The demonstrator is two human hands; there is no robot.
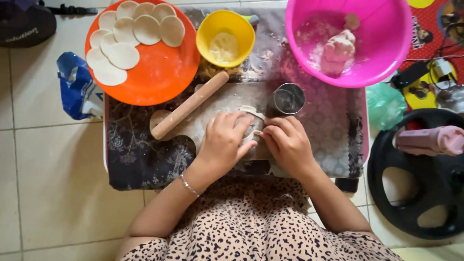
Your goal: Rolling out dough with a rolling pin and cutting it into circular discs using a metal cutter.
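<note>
Both hands pinch the rolled dough sheet (251,126) on the board: left hand (223,141) fingers curled on it, right hand (286,141) at 3 o'clock. Steel cup (287,99) at 1 o'clock, within reach; rolling pin (189,105) at 10.

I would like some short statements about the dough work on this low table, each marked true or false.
1. Both hands, left hand and right hand, rest on the dough sheet. True.
2. The rolling pin is held in the left hand. False: it lies free on the board.
3. Cut dough rounds lie on the orange plate. True.
4. The pink basin is empty. False: it holds a dough lump.
5. The yellow bowl stands between plate and basin. True.
</note>
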